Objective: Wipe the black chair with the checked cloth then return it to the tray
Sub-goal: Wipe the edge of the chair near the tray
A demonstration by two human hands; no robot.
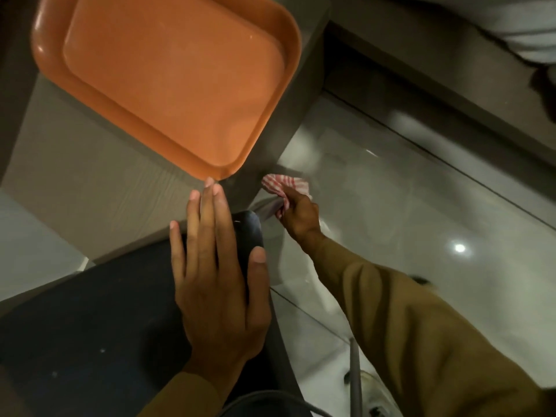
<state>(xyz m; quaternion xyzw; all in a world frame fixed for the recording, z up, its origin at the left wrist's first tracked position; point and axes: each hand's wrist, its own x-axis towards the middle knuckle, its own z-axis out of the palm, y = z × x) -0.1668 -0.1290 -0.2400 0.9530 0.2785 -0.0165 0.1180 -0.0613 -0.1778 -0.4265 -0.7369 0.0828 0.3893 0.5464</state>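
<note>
Left hand (216,272) flat and open on the black chair (90,326), right hand (299,212) closed around the checked cloth (281,185) low beside the table (90,182), right of the orange tray (168,79)

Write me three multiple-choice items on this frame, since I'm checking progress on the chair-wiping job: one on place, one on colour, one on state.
1. Where is the checked cloth?
A. In the right hand, beside the table's corner
B. Lying in the tray
C. Under the left hand

2. What colour is the tray?
A. Blue
B. Orange
C. White

3. How is the left hand?
A. Clenched in a fist
B. Gripping the tray
C. Open, flat on the black chair

Answers:
1 A: the right hand pinches the bunched cloth off the table's edge.
2 B: its whole surface is orange.
3 C: the fingers are spread over the chair's edge.
</note>
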